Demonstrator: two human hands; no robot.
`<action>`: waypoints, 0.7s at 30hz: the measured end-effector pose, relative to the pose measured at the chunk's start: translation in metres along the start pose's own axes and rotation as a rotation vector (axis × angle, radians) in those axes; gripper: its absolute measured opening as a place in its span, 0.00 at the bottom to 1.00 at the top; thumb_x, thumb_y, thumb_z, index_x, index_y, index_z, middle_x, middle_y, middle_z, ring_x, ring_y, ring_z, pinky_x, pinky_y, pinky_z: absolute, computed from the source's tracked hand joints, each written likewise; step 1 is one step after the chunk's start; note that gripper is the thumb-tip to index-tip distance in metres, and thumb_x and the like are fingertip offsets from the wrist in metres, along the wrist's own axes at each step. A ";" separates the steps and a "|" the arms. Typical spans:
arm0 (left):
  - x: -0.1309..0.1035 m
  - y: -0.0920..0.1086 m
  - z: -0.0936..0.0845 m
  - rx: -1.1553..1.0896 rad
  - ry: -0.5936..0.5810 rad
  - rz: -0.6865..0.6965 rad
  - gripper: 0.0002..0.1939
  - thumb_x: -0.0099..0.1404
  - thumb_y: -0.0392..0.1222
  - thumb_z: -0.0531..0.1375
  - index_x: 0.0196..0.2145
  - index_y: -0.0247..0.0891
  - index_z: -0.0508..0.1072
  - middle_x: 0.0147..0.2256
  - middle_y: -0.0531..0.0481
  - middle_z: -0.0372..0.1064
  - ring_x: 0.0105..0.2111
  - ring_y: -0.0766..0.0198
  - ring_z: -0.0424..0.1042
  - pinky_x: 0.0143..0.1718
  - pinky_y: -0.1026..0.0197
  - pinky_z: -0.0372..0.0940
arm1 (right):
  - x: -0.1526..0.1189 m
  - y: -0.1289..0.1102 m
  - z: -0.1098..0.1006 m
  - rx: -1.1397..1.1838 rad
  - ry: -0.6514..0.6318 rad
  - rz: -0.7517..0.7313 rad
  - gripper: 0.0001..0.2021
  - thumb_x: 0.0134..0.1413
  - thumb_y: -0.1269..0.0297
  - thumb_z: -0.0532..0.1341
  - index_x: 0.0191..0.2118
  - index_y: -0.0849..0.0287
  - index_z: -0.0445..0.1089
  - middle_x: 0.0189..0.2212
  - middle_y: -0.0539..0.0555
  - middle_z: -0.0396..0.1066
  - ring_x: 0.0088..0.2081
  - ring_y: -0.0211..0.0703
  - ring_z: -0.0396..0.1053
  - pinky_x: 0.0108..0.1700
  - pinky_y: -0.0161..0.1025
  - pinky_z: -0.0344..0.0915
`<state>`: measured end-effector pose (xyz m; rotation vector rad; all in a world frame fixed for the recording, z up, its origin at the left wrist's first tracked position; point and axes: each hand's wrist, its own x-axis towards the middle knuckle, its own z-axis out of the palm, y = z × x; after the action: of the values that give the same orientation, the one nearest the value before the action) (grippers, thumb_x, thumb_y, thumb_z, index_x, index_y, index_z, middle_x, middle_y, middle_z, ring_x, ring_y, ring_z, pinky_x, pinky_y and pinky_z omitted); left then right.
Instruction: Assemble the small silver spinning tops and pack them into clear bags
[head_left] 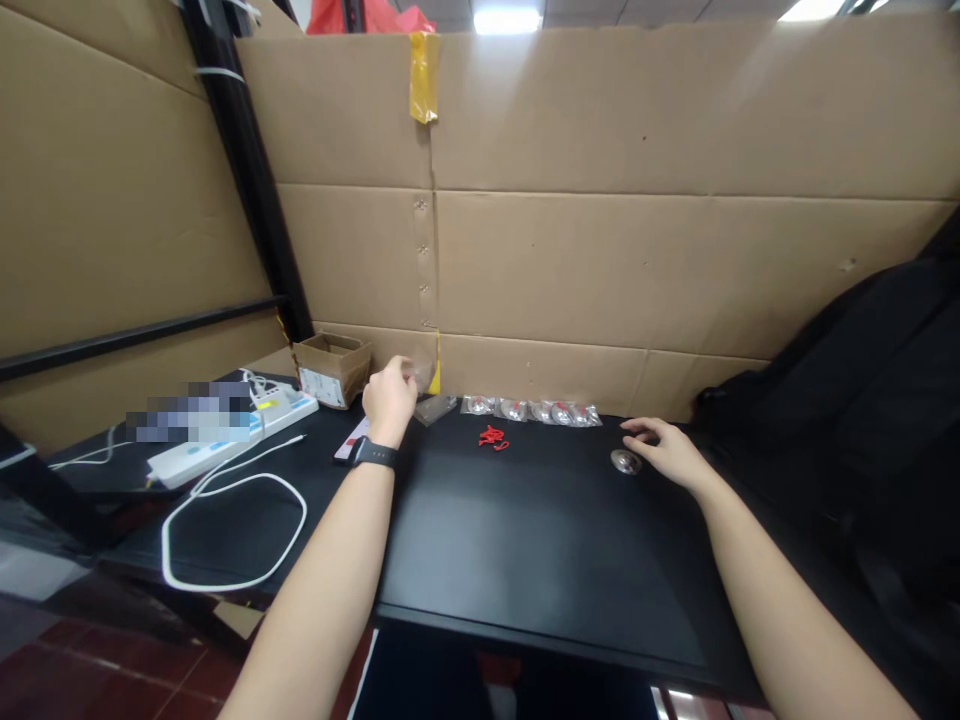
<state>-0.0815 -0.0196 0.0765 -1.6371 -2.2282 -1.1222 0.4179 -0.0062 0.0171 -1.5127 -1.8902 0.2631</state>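
Left hand [390, 392]: fingers pinched on a clear bag [424, 374], blurred near the worktop's [540, 540] back edge; its contents can't be made out.
Right hand [667, 452]: fingers loosely parted beside a metal disc [625, 461] toward the worktop's right edge — contact can't be told.
Small bags [513, 409]: clear, in a row along the back edge, metal discs with red bits inside.
Red cords [491, 437]: loose, in front of the row.
Carton [355, 373]: open-topped, near the back left corner; contents hidden, white label [322, 387] unreadable.
Phone [351, 440]: partly covered by the left wrist.
Power strip [178, 468]: partly behind a pixelated patch.
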 end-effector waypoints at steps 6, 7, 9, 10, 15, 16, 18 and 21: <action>0.000 -0.003 0.015 0.039 -0.183 0.173 0.15 0.64 0.36 0.57 0.43 0.48 0.80 0.43 0.47 0.79 0.45 0.53 0.77 0.43 0.58 0.68 | -0.002 -0.002 -0.001 0.021 -0.005 0.009 0.19 0.49 0.51 0.64 0.44 0.57 0.77 0.42 0.58 0.78 0.40 0.52 0.76 0.45 0.46 0.70; 0.000 -0.003 0.018 0.048 -0.185 0.192 0.16 0.65 0.35 0.56 0.44 0.47 0.80 0.44 0.47 0.79 0.45 0.53 0.76 0.43 0.58 0.68 | -0.002 -0.002 -0.001 0.023 -0.006 0.012 0.19 0.49 0.51 0.64 0.44 0.57 0.77 0.42 0.59 0.78 0.40 0.51 0.76 0.44 0.46 0.70; -0.002 -0.003 0.025 0.053 -0.173 0.235 0.18 0.65 0.34 0.55 0.48 0.45 0.77 0.46 0.45 0.78 0.46 0.54 0.76 0.44 0.58 0.67 | -0.002 -0.004 -0.002 0.025 -0.013 0.018 0.20 0.49 0.51 0.64 0.44 0.57 0.77 0.41 0.58 0.78 0.39 0.51 0.76 0.45 0.46 0.70; -0.003 -0.003 0.027 0.053 -0.163 0.257 0.19 0.65 0.34 0.55 0.51 0.45 0.76 0.47 0.45 0.77 0.46 0.54 0.75 0.45 0.58 0.67 | -0.002 -0.005 -0.002 0.027 -0.017 0.021 0.20 0.49 0.51 0.64 0.45 0.58 0.77 0.40 0.58 0.78 0.39 0.51 0.76 0.45 0.46 0.70; -0.005 -0.006 0.036 0.066 -0.142 0.301 0.18 0.69 0.35 0.51 0.52 0.45 0.73 0.48 0.45 0.76 0.49 0.54 0.74 0.46 0.56 0.64 | -0.002 -0.008 -0.003 0.028 -0.016 0.034 0.20 0.48 0.51 0.64 0.44 0.58 0.77 0.35 0.57 0.78 0.38 0.52 0.76 0.45 0.46 0.70; -0.005 -0.006 0.038 0.061 -0.140 0.300 0.17 0.70 0.37 0.51 0.52 0.45 0.73 0.48 0.45 0.76 0.49 0.54 0.74 0.47 0.56 0.63 | -0.002 -0.008 -0.004 0.029 -0.014 0.034 0.20 0.48 0.51 0.64 0.44 0.58 0.77 0.35 0.58 0.78 0.38 0.52 0.76 0.44 0.46 0.70; -0.005 -0.008 0.040 0.046 -0.136 0.291 0.14 0.71 0.40 0.52 0.49 0.46 0.75 0.48 0.46 0.77 0.50 0.53 0.74 0.49 0.54 0.61 | -0.002 -0.007 -0.004 0.029 -0.015 0.030 0.20 0.48 0.51 0.64 0.45 0.57 0.77 0.37 0.58 0.78 0.38 0.51 0.76 0.44 0.46 0.70; -0.004 -0.010 0.044 0.013 -0.148 0.248 0.12 0.71 0.44 0.54 0.45 0.46 0.77 0.46 0.47 0.79 0.50 0.52 0.74 0.52 0.51 0.57 | -0.001 -0.003 -0.005 0.025 -0.019 0.023 0.20 0.49 0.51 0.63 0.45 0.57 0.77 0.41 0.59 0.78 0.39 0.51 0.76 0.45 0.46 0.70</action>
<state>-0.0757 0.0049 0.0392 -1.9841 -2.0343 -0.9497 0.4187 -0.0095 0.0215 -1.5208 -1.8785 0.3119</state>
